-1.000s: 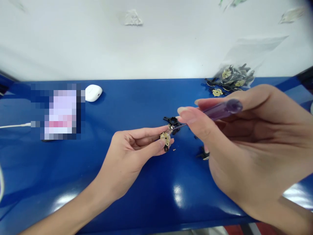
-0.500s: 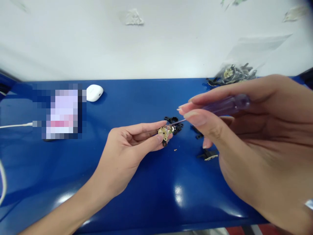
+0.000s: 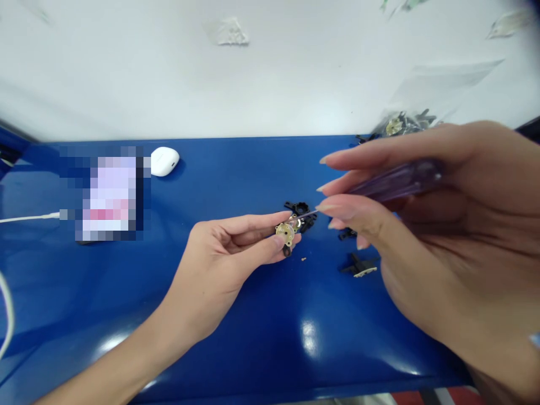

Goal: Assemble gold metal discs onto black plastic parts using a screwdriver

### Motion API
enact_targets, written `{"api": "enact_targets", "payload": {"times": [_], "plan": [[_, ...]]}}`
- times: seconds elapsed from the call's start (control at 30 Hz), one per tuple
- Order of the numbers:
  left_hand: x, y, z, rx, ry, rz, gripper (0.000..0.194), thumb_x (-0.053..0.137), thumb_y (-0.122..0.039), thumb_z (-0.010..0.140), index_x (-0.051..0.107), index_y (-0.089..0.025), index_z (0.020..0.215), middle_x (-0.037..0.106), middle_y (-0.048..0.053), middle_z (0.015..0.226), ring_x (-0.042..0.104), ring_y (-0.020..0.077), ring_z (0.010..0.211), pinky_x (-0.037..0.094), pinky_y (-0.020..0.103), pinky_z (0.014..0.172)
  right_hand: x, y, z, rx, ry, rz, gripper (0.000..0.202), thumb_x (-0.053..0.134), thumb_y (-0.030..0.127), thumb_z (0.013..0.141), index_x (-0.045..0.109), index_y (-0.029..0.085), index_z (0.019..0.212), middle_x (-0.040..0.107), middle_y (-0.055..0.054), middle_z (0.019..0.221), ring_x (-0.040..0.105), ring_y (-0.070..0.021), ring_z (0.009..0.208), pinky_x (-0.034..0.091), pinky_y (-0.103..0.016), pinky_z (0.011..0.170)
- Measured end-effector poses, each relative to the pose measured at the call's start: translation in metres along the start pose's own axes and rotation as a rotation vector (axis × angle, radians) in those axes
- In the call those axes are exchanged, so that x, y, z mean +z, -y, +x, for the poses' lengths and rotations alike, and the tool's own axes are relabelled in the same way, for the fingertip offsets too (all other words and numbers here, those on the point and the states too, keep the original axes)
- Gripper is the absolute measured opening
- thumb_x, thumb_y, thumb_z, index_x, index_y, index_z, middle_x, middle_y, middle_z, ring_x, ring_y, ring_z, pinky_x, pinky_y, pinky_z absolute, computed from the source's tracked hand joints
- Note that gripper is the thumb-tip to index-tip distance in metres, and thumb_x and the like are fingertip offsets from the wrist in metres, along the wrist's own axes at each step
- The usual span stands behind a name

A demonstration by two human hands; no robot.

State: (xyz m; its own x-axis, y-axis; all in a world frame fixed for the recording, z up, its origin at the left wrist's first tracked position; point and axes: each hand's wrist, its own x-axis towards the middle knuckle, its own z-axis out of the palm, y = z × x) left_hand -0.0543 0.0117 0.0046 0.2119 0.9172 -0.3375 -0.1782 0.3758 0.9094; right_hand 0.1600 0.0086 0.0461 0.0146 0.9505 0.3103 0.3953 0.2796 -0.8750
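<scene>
My left hand (image 3: pixel 236 253) pinches a small round brass-coloured part with a black piece (image 3: pixel 286 233) between thumb and fingers. My right hand (image 3: pixel 422 236) is closed on a screwdriver with a clear purple handle (image 3: pixel 396 181). Its thin shaft slants down left, and the tip reaches the upper edge of the brass-coloured part; the exact contact point is too small to make out. A tiny screw (image 3: pixel 303 259) lies on the blue table just right of my left fingertips. Behind the held part lie black plastic parts (image 3: pixel 304 211).
More black parts (image 3: pixel 358 265) lie under and beside my right hand. A clear bag of similar parts (image 3: pixel 400 122) rests against the white wall. At the left are a blurred-out phone (image 3: pixel 109 197) with a white cable (image 3: pixel 34 217) and a white earbud case (image 3: pixel 165 161).
The fingers of my right hand have shifted and spread slightly on the screwdriver handle, which moved a little right. My left hand keeps its pinch almost in place.
</scene>
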Motion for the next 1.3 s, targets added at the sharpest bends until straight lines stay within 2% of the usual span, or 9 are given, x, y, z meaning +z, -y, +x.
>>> {"api": "enact_targets", "payload": {"times": [0.13,0.27,0.4,0.53,0.67,0.77,0.87,1.07,1.3], "plan": [[-0.001,0.000,0.002,-0.045,0.018,-0.036,0.023,0.098,-0.019,0.093,0.096,-0.031,0.113,0.095,0.001,0.106,0.088,0.0148,0.093,0.070,0.016,0.085,0.007,0.009,0.001,-0.067,-0.027,-0.167,0.009,0.083,0.038,0.106,0.084,0.042,0.114,0.085,0.005,0.102,0.079,-0.0180,0.077,0.069,-0.034,0.072],[-0.002,0.001,0.004,-0.071,0.038,-0.062,0.023,0.098,-0.021,0.094,0.096,-0.032,0.115,0.095,0.002,0.110,0.089,0.0158,0.096,0.071,0.018,0.088,0.001,0.005,0.006,-0.119,0.025,-0.164,0.008,0.079,0.042,0.107,0.082,0.044,0.114,0.087,0.001,0.112,0.082,-0.0225,0.078,0.069,-0.040,0.063],[0.000,0.001,0.004,-0.061,0.050,-0.071,0.025,0.098,-0.020,0.094,0.096,-0.031,0.116,0.095,0.002,0.102,0.089,0.0151,0.093,0.070,0.016,0.087,-0.011,0.000,0.010,-0.153,0.090,-0.278,0.005,0.084,0.043,0.106,0.084,0.044,0.111,0.085,0.006,0.097,0.081,-0.0152,0.075,0.064,-0.032,0.057],[0.000,0.003,0.003,-0.031,0.051,-0.085,0.026,0.098,-0.017,0.093,0.096,-0.033,0.114,0.094,-0.001,0.099,0.089,0.0141,0.094,0.069,0.014,0.088,-0.020,-0.003,0.010,-0.277,0.179,-0.250,0.011,0.086,0.047,0.104,0.085,0.041,0.113,0.086,0.010,0.101,0.082,-0.0129,0.088,0.063,-0.030,0.068],[-0.002,0.005,0.005,0.011,0.078,-0.086,0.024,0.100,-0.024,0.093,0.096,-0.034,0.115,0.095,-0.001,0.105,0.090,0.0144,0.099,0.066,0.011,0.088,-0.021,-0.004,0.007,-0.248,0.192,-0.279,0.014,0.084,0.049,0.106,0.083,0.045,0.120,0.085,0.010,0.099,0.082,-0.0140,0.088,0.059,-0.033,0.058],[-0.003,0.005,0.005,0.008,0.087,-0.065,0.025,0.100,-0.029,0.093,0.095,-0.033,0.117,0.095,0.002,0.112,0.090,0.0193,0.104,0.068,0.016,0.090,-0.020,-0.003,0.006,-0.211,0.184,-0.274,0.010,0.084,0.049,0.105,0.082,0.046,0.115,0.085,0.011,0.097,0.082,-0.0159,0.088,0.060,-0.035,0.061],[-0.003,0.005,0.005,0.001,0.078,-0.048,0.026,0.100,-0.029,0.092,0.095,-0.033,0.118,0.095,0.004,0.113,0.090,0.0213,0.104,0.069,0.018,0.089,-0.018,-0.002,0.005,-0.190,0.182,-0.289,0.012,0.086,0.050,0.104,0.081,0.046,0.113,0.085,0.012,0.098,0.082,-0.0175,0.090,0.062,-0.035,0.065],[-0.003,0.007,0.005,0.003,0.080,-0.056,0.028,0.100,-0.020,0.092,0.096,-0.034,0.115,0.095,0.000,0.106,0.090,0.0161,0.096,0.068,0.014,0.087,-0.020,-0.003,0.007,-0.210,0.157,-0.299,0.013,0.085,0.055,0.102,0.083,0.046,0.112,0.084,0.009,0.096,0.082,-0.0176,0.081,0.056,-0.035,0.053],[-0.002,0.004,0.004,-0.003,0.095,-0.058,0.024,0.101,-0.027,0.092,0.096,-0.036,0.113,0.095,-0.002,0.107,0.090,0.0154,0.097,0.068,0.014,0.090,-0.021,-0.002,0.003,-0.268,0.143,-0.299,0.017,0.085,0.044,0.105,0.079,0.053,0.118,0.085,0.013,0.105,0.083,-0.0171,0.089,0.059,-0.039,0.063]]}}
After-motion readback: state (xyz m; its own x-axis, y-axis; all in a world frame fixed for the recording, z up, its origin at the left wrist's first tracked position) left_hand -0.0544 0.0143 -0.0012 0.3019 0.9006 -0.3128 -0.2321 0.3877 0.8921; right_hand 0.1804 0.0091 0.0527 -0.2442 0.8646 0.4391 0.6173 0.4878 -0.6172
